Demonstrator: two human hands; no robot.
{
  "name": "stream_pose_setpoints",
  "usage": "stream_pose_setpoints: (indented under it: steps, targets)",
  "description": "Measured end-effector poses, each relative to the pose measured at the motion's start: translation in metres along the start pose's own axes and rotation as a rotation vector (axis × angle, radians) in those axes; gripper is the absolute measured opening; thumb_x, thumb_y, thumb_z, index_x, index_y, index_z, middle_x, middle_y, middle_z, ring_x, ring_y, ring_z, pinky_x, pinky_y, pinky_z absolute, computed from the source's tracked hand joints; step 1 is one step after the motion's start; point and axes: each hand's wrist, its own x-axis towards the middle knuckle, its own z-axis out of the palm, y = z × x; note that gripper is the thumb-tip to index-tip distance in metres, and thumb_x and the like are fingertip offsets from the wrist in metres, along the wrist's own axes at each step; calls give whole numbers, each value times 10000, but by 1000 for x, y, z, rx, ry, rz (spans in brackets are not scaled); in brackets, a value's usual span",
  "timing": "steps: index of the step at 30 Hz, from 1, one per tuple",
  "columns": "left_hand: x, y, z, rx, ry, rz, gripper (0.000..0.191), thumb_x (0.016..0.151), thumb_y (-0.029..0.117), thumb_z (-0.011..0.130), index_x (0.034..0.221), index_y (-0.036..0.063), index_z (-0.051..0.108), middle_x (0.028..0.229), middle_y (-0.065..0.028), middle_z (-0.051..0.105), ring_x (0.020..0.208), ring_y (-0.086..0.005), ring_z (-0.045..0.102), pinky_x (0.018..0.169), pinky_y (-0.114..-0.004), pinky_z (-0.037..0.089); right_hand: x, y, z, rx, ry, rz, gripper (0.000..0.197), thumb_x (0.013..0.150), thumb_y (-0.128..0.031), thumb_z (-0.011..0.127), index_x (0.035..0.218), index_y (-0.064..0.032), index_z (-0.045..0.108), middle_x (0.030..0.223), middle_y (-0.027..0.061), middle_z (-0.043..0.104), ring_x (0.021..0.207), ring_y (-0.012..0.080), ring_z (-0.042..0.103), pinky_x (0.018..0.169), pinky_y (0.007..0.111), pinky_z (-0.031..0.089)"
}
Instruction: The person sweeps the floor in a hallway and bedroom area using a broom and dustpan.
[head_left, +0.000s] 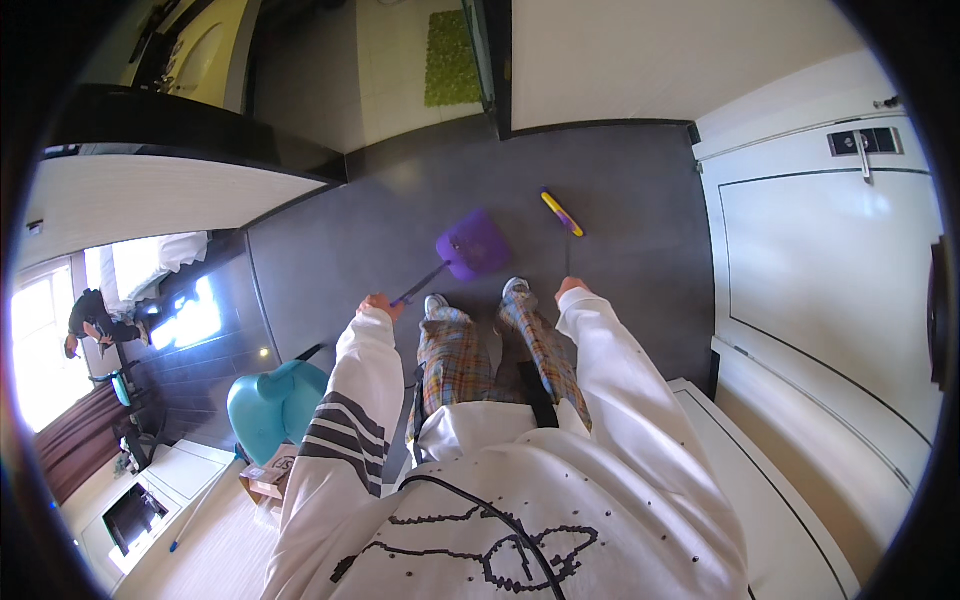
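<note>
My left hand (380, 306) is closed around the handle of a purple long-handled dustpan (474, 244), whose pan rests on the grey floor in front of my feet. Some small debris shows in the pan near its handle. In my right hand (573, 287) is the handle of a broom (562, 213) with a yellow and purple head. The broom head is at the floor, to the right of the dustpan and apart from it. Its bristles cannot be made out.
A white door (817, 247) stands at the right, beside a low white cabinet (765, 480). At my left are a teal chair (274, 409) and a cardboard box (270, 476). Another person (97, 322) is far left by a window. A green mat (453, 60) lies beyond a doorway.
</note>
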Motion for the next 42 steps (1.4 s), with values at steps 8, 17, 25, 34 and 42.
stream_pose_setpoints:
  steps: [8,17,25,34,42]
  targets:
    - [3,-1,1,-50,34,-29,432,590,452,500,808,84,561,835,-105,540,802,-245,510,686,-322,409,-35,-21,98,-190,99,-91,187,649,-177,467,757,-61,565,780,129,545,765,257,529,660,333,429]
    - [-14,6,-9,-28,62,-51,405,605,447,499,809,103,561,835,-88,542,798,-235,513,674,-314,412,-32,35,38,119,-125,-438,170,629,-186,503,781,-109,512,619,68,480,538,189,436,487,295,338]
    - [-9,4,-14,1,101,-45,405,607,454,490,803,107,564,830,-79,545,801,-227,513,670,-312,414,-43,58,-50,383,-29,14,246,637,-113,494,869,-36,522,643,106,551,508,192,528,456,312,426]
    - [4,2,-12,-45,5,-47,423,601,453,497,821,96,554,860,-94,533,820,-234,503,684,-313,410,13,0,-17,-300,45,-86,222,676,-159,449,843,-43,539,833,127,539,783,248,524,667,328,429]
    - [5,0,-14,-75,19,-50,410,597,446,509,806,96,559,831,-93,541,808,-233,507,679,-313,412,-40,-11,44,-353,-65,-248,193,672,-160,436,790,-50,542,828,118,539,772,235,529,650,332,434]
